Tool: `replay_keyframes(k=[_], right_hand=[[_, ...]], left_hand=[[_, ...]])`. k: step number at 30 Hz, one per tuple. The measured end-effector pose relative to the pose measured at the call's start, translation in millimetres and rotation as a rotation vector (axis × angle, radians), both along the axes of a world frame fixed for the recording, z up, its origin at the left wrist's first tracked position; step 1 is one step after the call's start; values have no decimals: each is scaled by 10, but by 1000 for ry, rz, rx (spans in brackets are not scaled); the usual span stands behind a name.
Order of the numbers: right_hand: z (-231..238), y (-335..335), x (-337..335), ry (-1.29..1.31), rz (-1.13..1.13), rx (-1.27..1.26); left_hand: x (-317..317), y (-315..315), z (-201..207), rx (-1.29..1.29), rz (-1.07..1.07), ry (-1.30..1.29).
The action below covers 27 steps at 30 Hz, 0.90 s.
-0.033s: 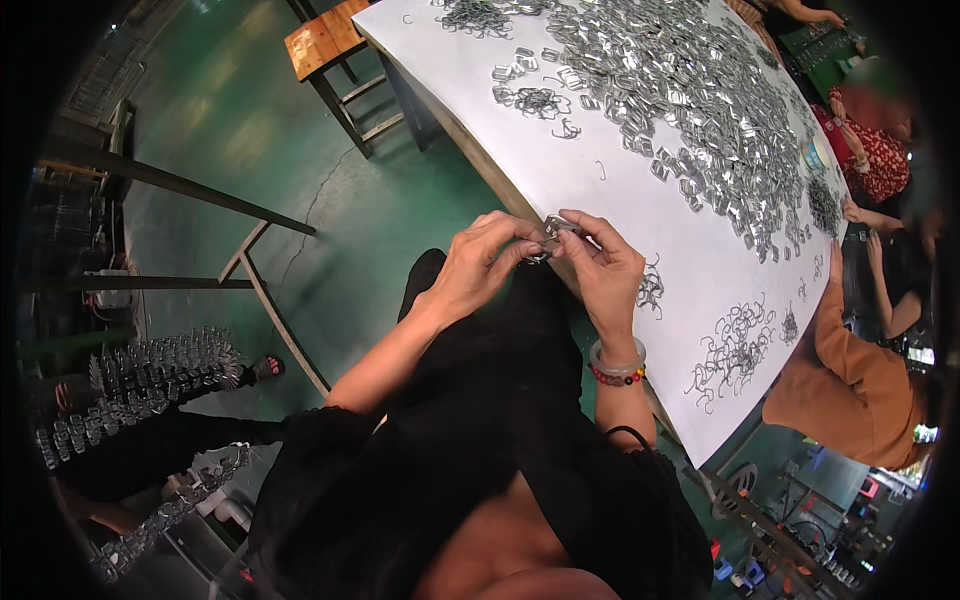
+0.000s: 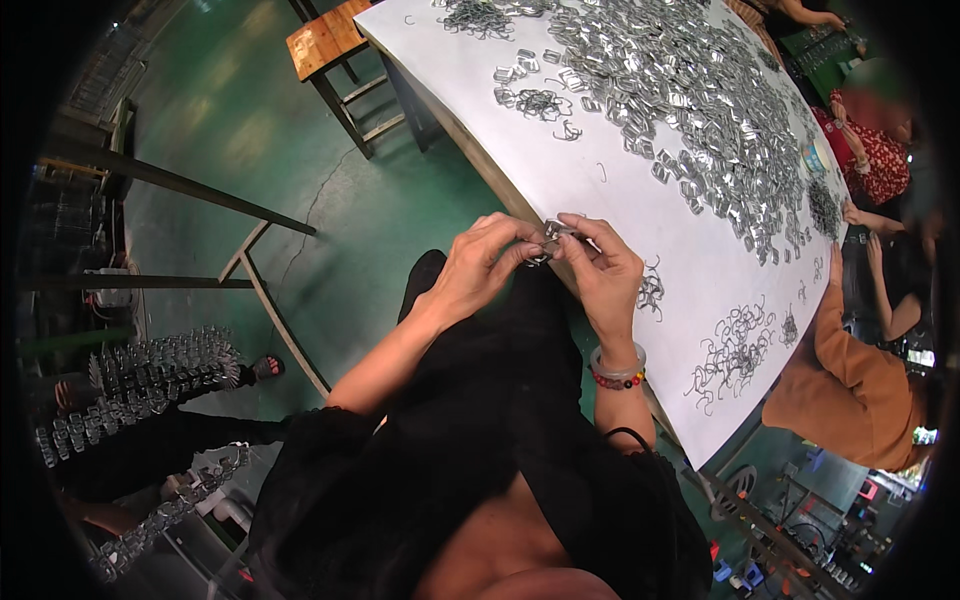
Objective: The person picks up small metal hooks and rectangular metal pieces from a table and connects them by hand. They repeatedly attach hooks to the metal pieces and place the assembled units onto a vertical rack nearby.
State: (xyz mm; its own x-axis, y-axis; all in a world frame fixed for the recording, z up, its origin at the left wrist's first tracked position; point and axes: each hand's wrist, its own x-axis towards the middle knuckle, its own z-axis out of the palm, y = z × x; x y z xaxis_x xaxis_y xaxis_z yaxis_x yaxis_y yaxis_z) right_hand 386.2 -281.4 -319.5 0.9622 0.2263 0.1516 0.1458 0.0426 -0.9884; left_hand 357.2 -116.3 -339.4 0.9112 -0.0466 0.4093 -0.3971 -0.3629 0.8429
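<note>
pinching metal parts (image 2: 552,230) beside metal-heaped table (image 2: 560,180)

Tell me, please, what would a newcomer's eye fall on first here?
Probably the large heap of shiny metal pieces across the upper part of the white tabletop. Next, the left hand and right hand, holding a small metal part between them by the tabletop's edge. Then the thin wire hooks scattered toward its lower corner.

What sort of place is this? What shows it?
Likely a workshop or small factory: a big heap of small metal pieces and piles of wire hooks on a white tabletop, with other people along its right side.
</note>
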Motion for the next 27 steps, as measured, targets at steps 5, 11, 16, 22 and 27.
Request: replay_keyframes(k=[5, 11, 16, 22, 27], right_hand=[[-49, -13, 45, -23, 26, -29], [-214, -8, 80, 139, 50, 190], [-334, -36, 169, 228, 131, 274], [-390, -81, 179, 222, 161, 261], [-361, -146, 159, 191, 138, 247]], left_hand=[[8, 5, -30, 108, 50, 39], [37, 17, -289, 76, 19, 66], [685, 234, -487, -134, 237, 193], [2108, 316, -754, 577, 365, 103], [2259, 167, -799, 757, 361, 139]])
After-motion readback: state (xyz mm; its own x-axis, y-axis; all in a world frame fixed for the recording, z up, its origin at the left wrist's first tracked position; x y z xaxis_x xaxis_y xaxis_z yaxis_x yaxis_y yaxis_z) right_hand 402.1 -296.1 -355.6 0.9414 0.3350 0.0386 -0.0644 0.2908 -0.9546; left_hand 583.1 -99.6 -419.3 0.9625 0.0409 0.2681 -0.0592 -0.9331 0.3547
